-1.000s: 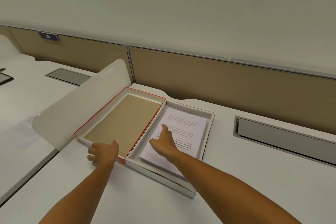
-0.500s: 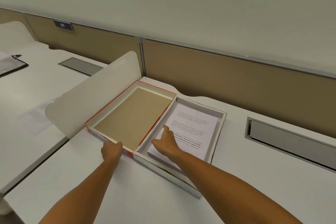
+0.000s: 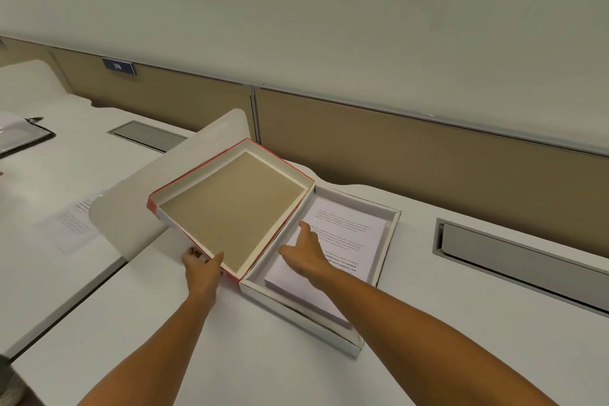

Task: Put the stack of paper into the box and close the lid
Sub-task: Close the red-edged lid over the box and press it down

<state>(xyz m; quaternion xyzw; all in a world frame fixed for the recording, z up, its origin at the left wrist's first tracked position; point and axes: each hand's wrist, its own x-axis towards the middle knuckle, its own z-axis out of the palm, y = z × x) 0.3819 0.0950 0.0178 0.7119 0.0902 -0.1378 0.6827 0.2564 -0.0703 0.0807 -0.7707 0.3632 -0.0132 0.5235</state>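
Hands: left (image 3: 201,269) gripping one lid (image 3: 230,208), right (image 3: 304,254) flat on one paper stack (image 3: 349,241) in one box (image 3: 389,241).

Lid (image 3: 230,204): matt brown cardboard inside; desk (image 3: 230,356): smooth white laminate.

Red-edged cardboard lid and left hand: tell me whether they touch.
Touching. The head view shows the left hand gripping the near edge of the red-edged cardboard lid.
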